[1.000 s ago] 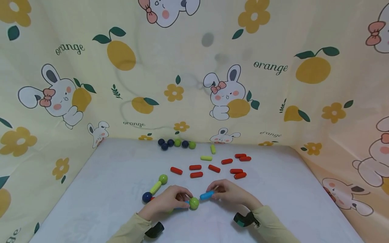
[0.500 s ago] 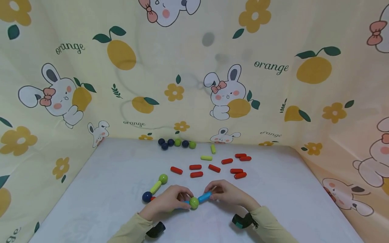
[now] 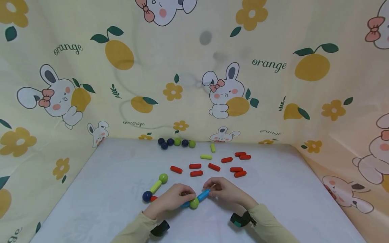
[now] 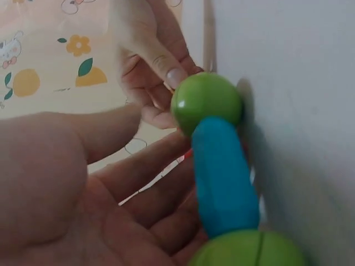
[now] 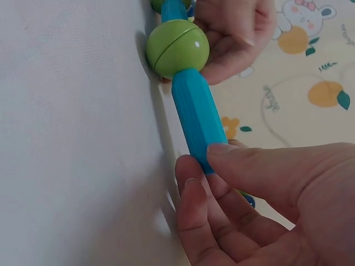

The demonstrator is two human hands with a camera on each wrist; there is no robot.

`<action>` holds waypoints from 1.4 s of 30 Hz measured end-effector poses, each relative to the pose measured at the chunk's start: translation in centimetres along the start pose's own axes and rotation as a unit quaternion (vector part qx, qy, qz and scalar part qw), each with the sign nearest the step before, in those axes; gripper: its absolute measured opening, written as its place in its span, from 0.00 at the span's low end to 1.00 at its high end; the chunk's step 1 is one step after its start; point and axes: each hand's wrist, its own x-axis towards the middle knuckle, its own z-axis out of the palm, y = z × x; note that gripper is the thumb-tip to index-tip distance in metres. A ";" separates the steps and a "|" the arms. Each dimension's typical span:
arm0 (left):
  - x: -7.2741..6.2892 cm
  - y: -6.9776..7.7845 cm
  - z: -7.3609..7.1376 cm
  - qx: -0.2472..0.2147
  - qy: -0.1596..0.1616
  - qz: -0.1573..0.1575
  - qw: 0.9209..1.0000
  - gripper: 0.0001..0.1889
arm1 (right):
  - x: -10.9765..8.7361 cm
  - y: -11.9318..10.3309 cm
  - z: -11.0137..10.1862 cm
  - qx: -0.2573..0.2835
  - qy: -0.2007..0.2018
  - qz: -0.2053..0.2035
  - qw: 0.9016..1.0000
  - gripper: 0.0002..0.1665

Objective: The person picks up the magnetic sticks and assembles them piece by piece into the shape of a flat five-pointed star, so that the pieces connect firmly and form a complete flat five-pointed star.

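My right hand [image 3: 228,194] pinches the outer end of a blue rod [image 5: 198,116] between thumb and fingers. The rod's other end meets a glossy green ball [image 3: 194,203]. A second blue rod [image 4: 223,177] runs from that ball to another green ball [image 4: 249,254], which the left hand hides in the head view. My left hand [image 3: 171,201] lies beside this joint, fingers loosely extended behind the rod and thumb apart from it. Left of that hand, a red rod [image 3: 153,198], a navy ball [image 3: 147,196], a lime rod [image 3: 156,186] and a green ball [image 3: 163,178] form a chain.
Several loose red rods [image 3: 195,166] lie across the middle and right of the white table [image 3: 115,175]. Two lime rods [image 3: 206,157] are behind them. Navy and green balls [image 3: 177,141] line the back edge, against a printed cloth backdrop [image 3: 188,60].
The right hand has brought its blue rod leftward, from a gap beside the green ball into contact with it. My left fingers and thumb have shifted up from the ball and its rod.
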 end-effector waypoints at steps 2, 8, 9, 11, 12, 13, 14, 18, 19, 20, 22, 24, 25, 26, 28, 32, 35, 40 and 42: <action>0.0 0.1 -0.3 -0.008 -0.004 0.000 1.000 0.12 | 0.1 0.0 0.0 -0.005 0.004 0.000 1.000 0.11; 0.0 0.7 -0.1 -0.005 0.008 -0.009 1.000 0.13 | 0.4 0.0 0.2 -0.012 0.012 -0.005 1.000 0.11; 0.0 0.8 0.0 0.001 0.017 -0.013 1.000 0.12 | 0.4 0.0 0.2 -0.011 0.013 -0.005 1.000 0.11; 0.2 1.0 0.5 0.008 0.036 -0.021 0.999 0.10 | 0.5 -0.1 0.2 -0.008 0.016 -0.004 1.000 0.11; 0.3 1.1 0.8 0.010 0.046 -0.026 0.999 0.08 | 0.5 -0.1 0.2 -0.006 0.018 -0.004 1.000 0.11; 0.4 1.2 1.0 0.010 0.056 -0.028 0.998 0.07 | 0.5 -0.2 0.2 -0.005 0.020 -0.005 1.000 0.11; 0.4 1.3 1.2 0.013 0.065 -0.028 0.997 0.07 | 0.6 -0.2 0.2 -0.002 0.021 -0.005 1.000 0.11; 0.4 1.8 1.9 0.017 0.090 -0.032 0.995 0.11 | 0.8 -0.1 0.3 0.006 0.023 -0.007 1.000 0.12; 0.4 1.9 2.1 0.023 0.094 -0.033 0.995 0.11 | 0.9 0.0 0.3 0.009 0.022 -0.006 1.000 0.12; 0.4 2.0 2.2 0.030 0.097 -0.034 0.994 0.12 | 0.9 0.1 0.3 0.011 0.022 -0.004 1.000 0.12; 0.3 2.3 2.5 0.038 0.102 -0.041 0.993 0.13 | 1.0 0.3 0.3 0.017 0.023 0.002 1.000 0.13; 0.3 2.5 2.7 0.041 0.105 -0.048 0.993 0.14 | 1.1 0.4 0.3 0.020 0.026 0.006 0.999 0.14; 0.3 2.5 2.8 0.041 0.106 -0.051 0.992 0.15 | 1.1 0.4 0.3 0.021 0.028 0.005 0.999 0.14; 0.2 2.5 2.9 0.041 0.108 -0.052 0.992 0.15 | 1.2 0.4 0.4 0.022 0.030 0.005 0.999 0.14; 0.2 2.5 2.9 0.041 0.112 -0.053 0.991 0.16 | 1.2 0.4 0.4 0.022 0.031 0.002 0.999 0.15; -0.2 2.1 2.8 0.049 0.109 -0.047 0.992 0.17 | 1.3 0.1 0.3 0.021 0.019 -0.004 1.000 0.14; -0.7 1.6 2.3 0.050 0.094 -0.037 0.994 0.18 | 1.5 -0.4 -0.3 0.008 0.023 -0.012 1.000 0.15; -1.9 0.7 1.4 0.046 0.066 -0.023 0.996 0.19 | 2.5 -1.3 -2.7 -0.012 0.060 -0.015 0.998 0.17; -2.3 0.4 1.0 0.043 0.054 -0.022 0.997 0.19 | 3.3 -1.6 -3.8 -0.014 0.074 -0.013 0.997 0.18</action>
